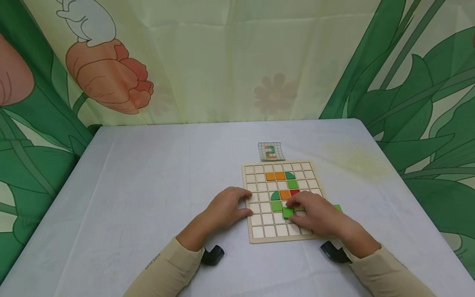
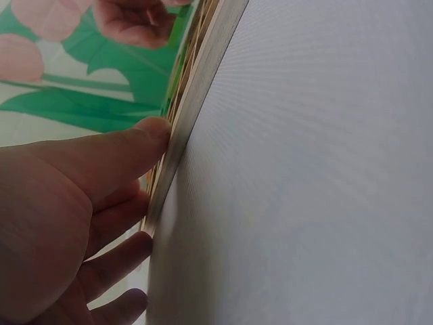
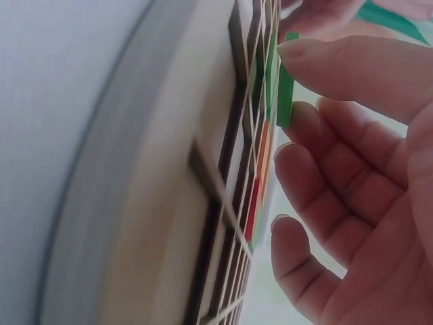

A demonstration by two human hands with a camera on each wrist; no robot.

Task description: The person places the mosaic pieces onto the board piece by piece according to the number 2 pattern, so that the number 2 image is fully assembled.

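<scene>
A wooden grid board (image 1: 261, 239) lies on the table. Between thumb and fingertips, my right hand (image 1: 320, 212) pinches a green square tile (image 1: 288, 212) over the board's lower middle; the right wrist view shows this tile (image 3: 287, 88) edge-on, close over the grid. At the board's left edge rests my left hand (image 1: 224, 206), its thumb and fingers spread along the frame. Set in the grid are orange tiles (image 1: 275, 176), dark green quarter-round tiles (image 1: 275, 196), light green squares (image 1: 276, 206) and a red tile (image 1: 294, 192), partly hidden by the right hand.
A small card (image 1: 271, 151) with a coloured grid pattern lies just behind the board. Another green piece (image 1: 337, 207) shows to the right, partly behind the right hand. White cloth covers the table (image 1: 167, 173), and a printed curtain (image 1: 222, 62) hangs behind it.
</scene>
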